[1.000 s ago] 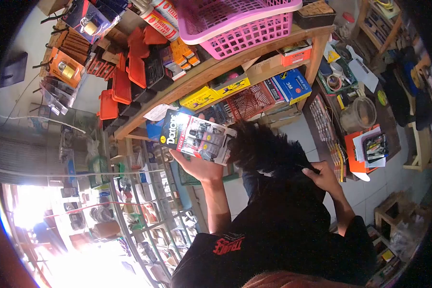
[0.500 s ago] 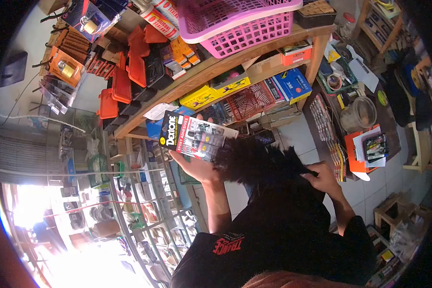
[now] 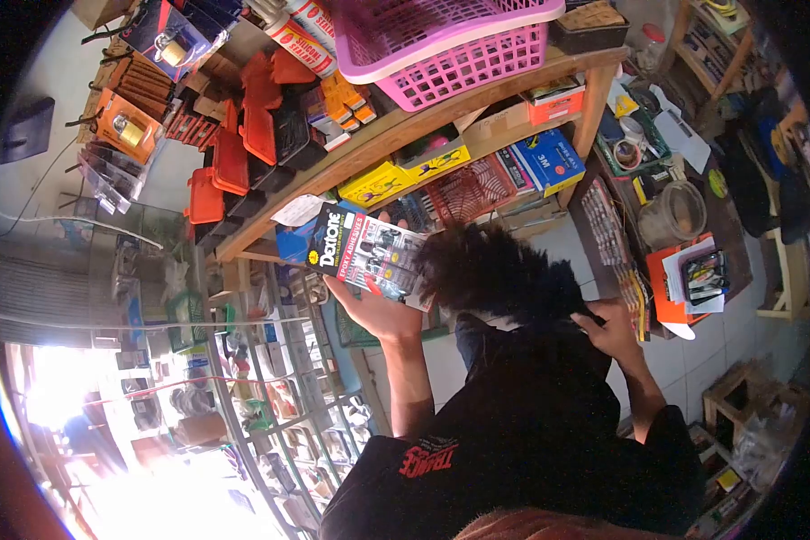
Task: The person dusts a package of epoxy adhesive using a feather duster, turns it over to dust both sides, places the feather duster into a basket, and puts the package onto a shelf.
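In my left hand [image 3: 382, 315] rests a blister pack of Dextone epoxy adhesive [image 3: 369, 256], its printed front facing up and tilted. The palm is under the card, with fingertips showing past its upper edge. My right hand [image 3: 610, 331] is closed around the handle end of a black feather duster [image 3: 504, 274]. The handle itself is mostly hidden by the fist and feathers. The duster's feathers reach left to the right end of the pack; I cannot tell whether they touch it.
Ahead stands a wooden shelf [image 3: 414, 112] carrying a pink basket [image 3: 463, 63], red bins [image 3: 229, 162] and sealant tubes [image 3: 306, 40]. Below are a yellow box [image 3: 373, 183] and a blue 3M box [image 3: 549, 160]. A glass display rack [image 3: 270, 405] is at left, a desk with a clear tub [image 3: 672, 214] at right.
The feather duster has swung up and its feathers have pulled back from the pack, uncovering more of its right end. The pack has shifted slightly right and tilted more.
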{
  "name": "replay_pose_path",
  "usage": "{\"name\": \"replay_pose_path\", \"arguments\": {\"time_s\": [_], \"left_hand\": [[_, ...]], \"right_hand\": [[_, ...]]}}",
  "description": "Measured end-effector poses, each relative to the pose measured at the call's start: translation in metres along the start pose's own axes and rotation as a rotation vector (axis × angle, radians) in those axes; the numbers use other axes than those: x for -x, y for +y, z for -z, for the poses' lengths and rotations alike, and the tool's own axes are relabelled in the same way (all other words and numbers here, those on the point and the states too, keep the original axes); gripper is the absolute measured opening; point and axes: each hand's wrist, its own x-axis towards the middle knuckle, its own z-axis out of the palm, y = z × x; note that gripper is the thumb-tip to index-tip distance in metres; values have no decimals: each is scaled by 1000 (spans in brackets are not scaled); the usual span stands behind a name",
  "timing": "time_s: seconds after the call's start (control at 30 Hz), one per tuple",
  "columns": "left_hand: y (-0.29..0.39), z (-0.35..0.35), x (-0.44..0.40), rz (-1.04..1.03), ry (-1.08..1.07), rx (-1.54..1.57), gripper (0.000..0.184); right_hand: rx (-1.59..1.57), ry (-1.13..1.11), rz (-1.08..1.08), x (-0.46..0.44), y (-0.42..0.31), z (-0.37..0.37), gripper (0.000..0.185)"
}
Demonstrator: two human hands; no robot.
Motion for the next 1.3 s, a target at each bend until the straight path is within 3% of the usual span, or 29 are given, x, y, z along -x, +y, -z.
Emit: {"name": "replay_pose_path", "arguments": {"time_s": [0.1, 0.2, 0.3, 0.43, 0.73, 0.83, 0.93, 1.13, 1.2, 1.23, 1.3], "left_hand": [[3, 0, -1, -19, -14, -59, 78], [1, -1, 1, -3, -16, -27, 78], [2, -1, 2, -3, -7, -50, 77], [3, 1, 3, 4, -12, -48, 78], [6, 1, 6, 31, -28, 27, 79], [6, 4, 6, 33, -27, 5, 81], [4, 5, 5, 42, -19, -17, 82], [3, 3, 4, 66, 5, -33, 80], [2, -2, 6, 94, -8, -29, 80], [1, -4, 7, 135, -121, 184, 72], [0, -5, 10, 178, -76, -13, 71]], "right_hand": [[30, 104, 226, 6, 16, -14, 23], [-99, 89, -63, 3, 11, -12, 24], [-12, -25, -16, 3, -2, 2, 24], [-13, 107, 67, 6, 11, -14, 26], [-73, 59, 17, 3, 18, -13, 24], [-15, 70, 154, 3, 0, -5, 22], [-18, 60, 24, 3, 3, -7, 21], [-9, 155, 60, 4, 5, -10, 22], [24, 143, -59, 0, 7, -4, 25], [41, 135, -117, -2, 9, -1, 26], [-86, 213, -72, -4, 18, -5, 28]]}}
